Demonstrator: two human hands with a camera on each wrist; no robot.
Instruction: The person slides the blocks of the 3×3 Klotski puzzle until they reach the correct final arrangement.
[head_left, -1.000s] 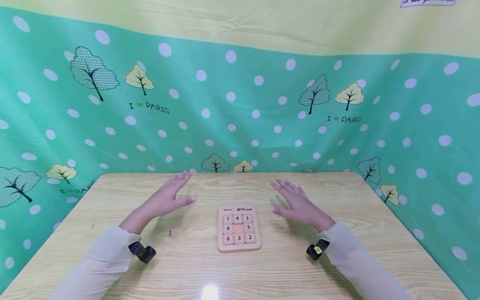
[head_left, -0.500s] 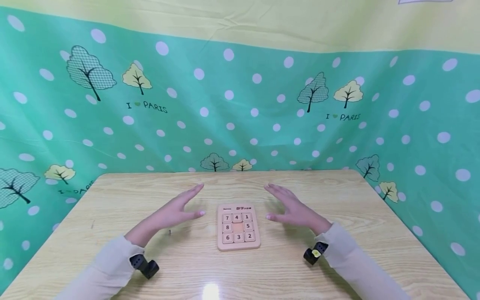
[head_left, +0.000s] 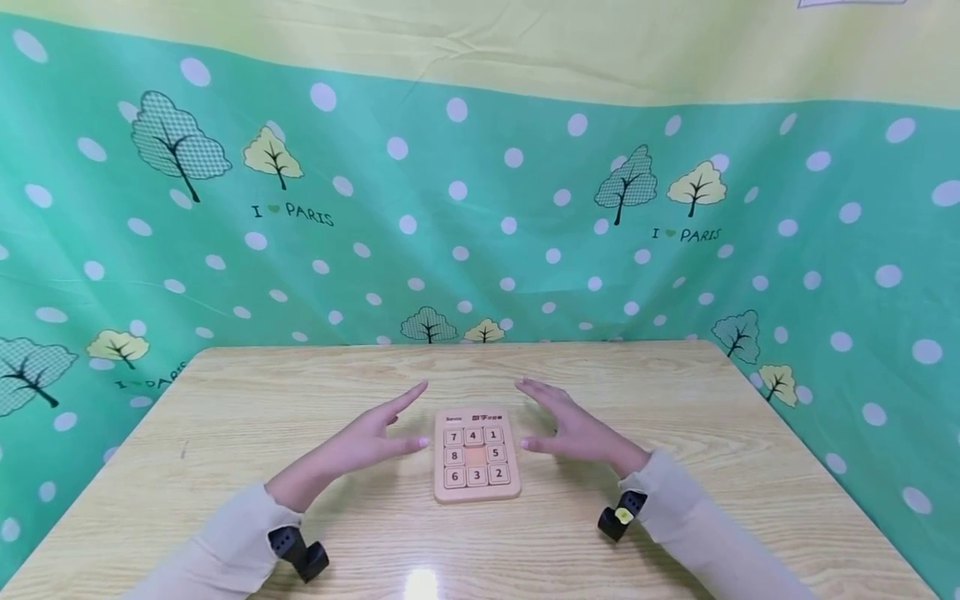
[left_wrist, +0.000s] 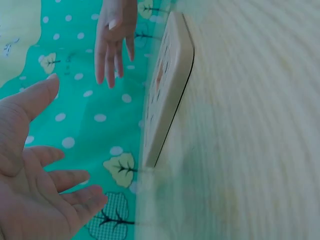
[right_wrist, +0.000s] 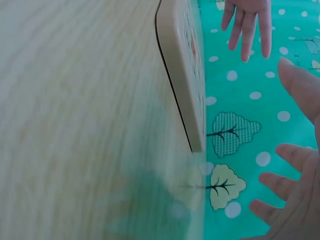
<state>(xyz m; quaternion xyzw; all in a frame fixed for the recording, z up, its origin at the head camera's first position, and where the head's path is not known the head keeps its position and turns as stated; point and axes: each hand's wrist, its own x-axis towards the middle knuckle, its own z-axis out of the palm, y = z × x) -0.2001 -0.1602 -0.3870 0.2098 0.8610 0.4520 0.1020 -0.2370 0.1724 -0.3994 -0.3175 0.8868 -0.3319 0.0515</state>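
A pale pink sliding number puzzle (head_left: pixel 477 493) lies flat on the wooden table. Its tiles read 7 4 1 on top, 8 and 5 at the sides of a bare middle slot, and 6 3 2 below. My left hand (head_left: pixel 367 439) hovers at the puzzle's left side, thumb and fingers spread apart. On the right side my right hand (head_left: pixel 581 429) mirrors it, thumb tip close to the puzzle's edge. Neither hand holds anything. Both wrist views show the puzzle's thick side (left_wrist: pixel 175 95) edge-on, with a gap between it and the fingers.
The light wooden table (head_left: pixel 225 400) reaches back to a green dotted curtain (head_left: pixel 450 208) printed with trees, which also hangs along both sides. Black wrist cameras sit on the left wrist (head_left: pixel 298 552) and the right wrist (head_left: pixel 621 515). A bright reflection shines near the front.
Both hands have moved inward toward the puzzle from either side, the left one rightward and the right one leftward. The puzzle and its tiles stay as they were.
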